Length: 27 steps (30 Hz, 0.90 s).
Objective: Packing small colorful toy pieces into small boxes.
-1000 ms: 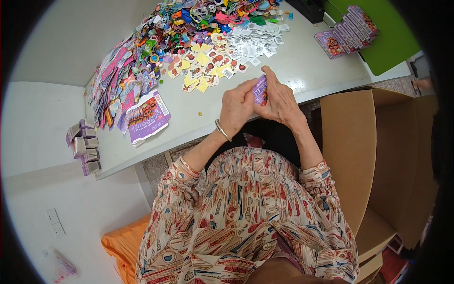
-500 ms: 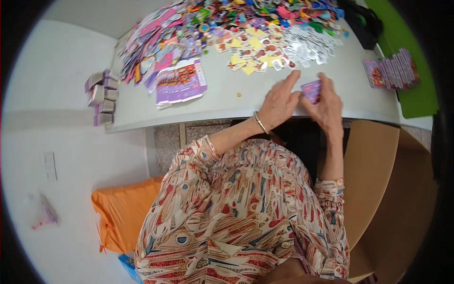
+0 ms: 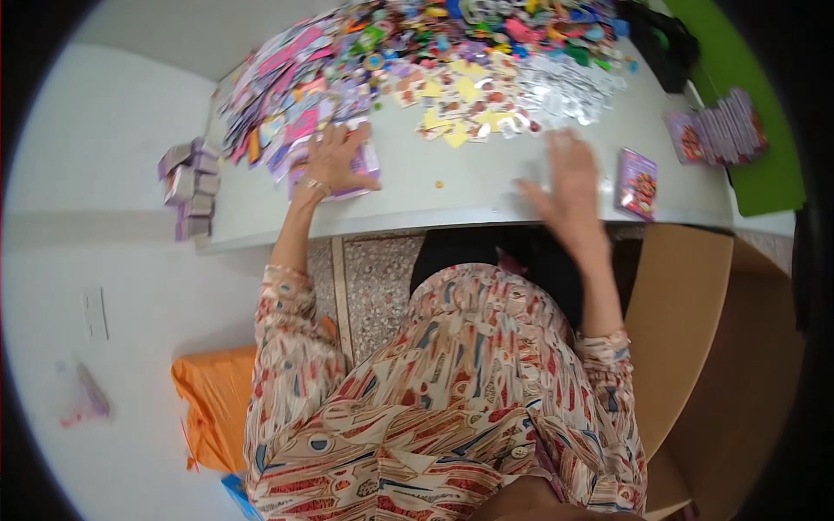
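Observation:
My left hand (image 3: 334,163) lies with its fingers spread over a stack of flat purple printed packets (image 3: 365,178) at the left of the table, covering most of them. In front of the silvery pieces, my right hand (image 3: 569,187) is over the table near its front edge, blurred by motion. Its thumb stands apart from its stretched fingers, and nothing shows in it. To the right of that hand a small purple printed box (image 3: 638,184) lies on the table by itself.
Along the back are heaps of colourful small pieces (image 3: 434,39), yellow and white cards (image 3: 469,91), silvery sachets (image 3: 569,87) and pink-purple packets (image 3: 287,65). A row of purple boxes (image 3: 725,130) stands at right, stacked boxes (image 3: 195,187) at left. A cardboard carton (image 3: 682,321) sits below the right edge.
My left hand has moved left onto the flat purple packets. The small purple box that was between my hands now lies on the table at right, released from my right hand.

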{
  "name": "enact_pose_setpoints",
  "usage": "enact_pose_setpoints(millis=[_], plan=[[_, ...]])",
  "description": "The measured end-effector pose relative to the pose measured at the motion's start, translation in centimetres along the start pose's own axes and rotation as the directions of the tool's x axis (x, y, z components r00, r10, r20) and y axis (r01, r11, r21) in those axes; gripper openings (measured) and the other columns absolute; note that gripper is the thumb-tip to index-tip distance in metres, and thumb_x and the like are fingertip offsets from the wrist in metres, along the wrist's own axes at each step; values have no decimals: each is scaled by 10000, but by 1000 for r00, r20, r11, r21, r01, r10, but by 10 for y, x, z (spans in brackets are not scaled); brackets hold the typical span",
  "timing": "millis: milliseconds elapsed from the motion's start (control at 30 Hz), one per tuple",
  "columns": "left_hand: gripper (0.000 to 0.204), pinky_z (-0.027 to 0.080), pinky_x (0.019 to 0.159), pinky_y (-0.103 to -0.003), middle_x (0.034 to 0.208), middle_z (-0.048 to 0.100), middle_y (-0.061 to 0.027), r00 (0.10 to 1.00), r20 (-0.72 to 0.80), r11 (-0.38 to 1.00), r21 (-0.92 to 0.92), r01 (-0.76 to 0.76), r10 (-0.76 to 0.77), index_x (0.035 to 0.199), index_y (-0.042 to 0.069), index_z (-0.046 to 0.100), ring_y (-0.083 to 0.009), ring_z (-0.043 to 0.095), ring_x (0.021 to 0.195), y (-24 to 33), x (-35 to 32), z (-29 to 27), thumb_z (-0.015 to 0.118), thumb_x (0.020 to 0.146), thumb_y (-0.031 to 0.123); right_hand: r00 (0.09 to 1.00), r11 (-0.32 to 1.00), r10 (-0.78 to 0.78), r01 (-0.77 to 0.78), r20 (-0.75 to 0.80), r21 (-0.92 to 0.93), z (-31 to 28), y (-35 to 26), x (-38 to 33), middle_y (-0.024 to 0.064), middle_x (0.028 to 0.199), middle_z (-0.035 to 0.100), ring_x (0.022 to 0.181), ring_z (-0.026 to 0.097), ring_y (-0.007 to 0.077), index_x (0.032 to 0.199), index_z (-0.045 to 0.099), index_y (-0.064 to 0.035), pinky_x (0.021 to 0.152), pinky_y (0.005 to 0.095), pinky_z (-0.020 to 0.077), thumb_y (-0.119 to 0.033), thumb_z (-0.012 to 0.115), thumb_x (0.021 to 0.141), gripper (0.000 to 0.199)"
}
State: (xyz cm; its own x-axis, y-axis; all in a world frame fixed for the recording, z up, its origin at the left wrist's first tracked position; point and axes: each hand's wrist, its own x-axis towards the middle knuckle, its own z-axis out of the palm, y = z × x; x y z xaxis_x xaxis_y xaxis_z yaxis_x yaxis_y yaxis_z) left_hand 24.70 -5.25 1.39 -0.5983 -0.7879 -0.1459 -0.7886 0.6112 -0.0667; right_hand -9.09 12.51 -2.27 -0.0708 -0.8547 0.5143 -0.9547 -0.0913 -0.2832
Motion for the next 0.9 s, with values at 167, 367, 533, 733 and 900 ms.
enact_pose_setpoints(millis=[167, 367, 533, 733, 900], plan=[[646, 417, 781, -413, 942, 601, -115, 956, -262, 970, -164, -179, 132, 1164, 76, 617, -302, 546, 905, -22, 6, 6, 820, 626, 372, 981, 867, 77, -154, 178, 474, 30, -62, -8, 308, 1283, 451, 1200, 426, 448, 1294, 381, 97, 1031, 465, 370, -301, 721, 808, 715], [185, 498, 668, -392, 745, 656, -136, 905, -413, 798, -578, -173, -103, 980, 45, 663, -291, 631, 707, 42, 23, -26, 669, 803, 98, 943, 730, 173, -318, 285, 605, 31, -76, 7, 330, 1237, 438, 1166, 434, 445, 1329, 298, 103, 981, 477, 403, -382, 711, 802, 827], [171, 473, 690, -395, 825, 672, -104, 815, -574, 842, -401, -363, 78, 983, 73, 657, -284, 625, 766, 143, 32, -43, 657, 813, 92, 943, 766, 274, -333, 189, 550, 25, -88, 15, 295, 1133, 471, 1069, 480, 430, 1335, 245, 105, 908, 472, 436, -373, 804, 675, 988], [154, 413, 708, -366, 843, 677, -50, 814, -581, 809, -473, -348, 11, 987, 92, 651, -249, 618, 813, 182, 40, -40, 638, 834, 92, 919, 818, 384, -383, 88, 429, 27, -67, 9, 249, 1082, 493, 951, 542, 404, 1326, 236, 91, 779, 442, 499, -298, 838, 600, 1020], [232, 463, 779, -356, 1020, 637, -111, 809, -586, 650, -634, -419, -50, 1051, 55, 635, -248, 618, 850, 184, 36, -45, 667, 821, 63, 906, 830, 400, -423, 140, 362, 16, -54, 11, 250, 1076, 511, 935, 579, 397, 1316, 291, 92, 748, 440, 517, -325, 817, 604, 978]])
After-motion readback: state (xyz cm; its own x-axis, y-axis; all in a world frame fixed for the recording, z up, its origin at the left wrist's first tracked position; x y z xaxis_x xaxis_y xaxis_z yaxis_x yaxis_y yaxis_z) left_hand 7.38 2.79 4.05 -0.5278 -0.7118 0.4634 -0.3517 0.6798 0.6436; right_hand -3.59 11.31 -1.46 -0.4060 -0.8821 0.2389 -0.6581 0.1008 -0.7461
